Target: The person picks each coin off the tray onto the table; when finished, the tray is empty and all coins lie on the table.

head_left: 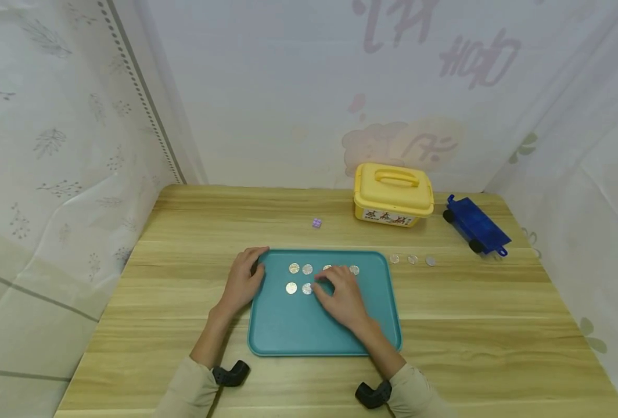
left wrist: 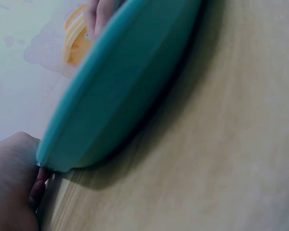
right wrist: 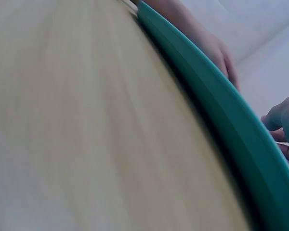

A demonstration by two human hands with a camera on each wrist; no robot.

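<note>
A teal tray (head_left: 319, 342) lies on the wooden table with several silvery coins (head_left: 291, 288) on it, set out in two rows. My left hand (head_left: 242, 281) holds the tray at its far left corner, thumb at the left rim and fingers round the corner. Over the tray's middle is my right hand (head_left: 342, 296), fingers bent, thumb tip right at the edge of a coin (head_left: 307, 288) in the nearer row. A small gap shows between that thumb and the index finger. This hand partly covers another coin (head_left: 327, 267) in the far row.
Three more coins (head_left: 412, 259) lie in a line on the table right of the tray. Behind stands a yellow lidded box (head_left: 392, 194) with a handle. A blue toy wagon (head_left: 477, 225) is at the far right, and a small purple block (head_left: 316, 223) lies beyond the tray.
</note>
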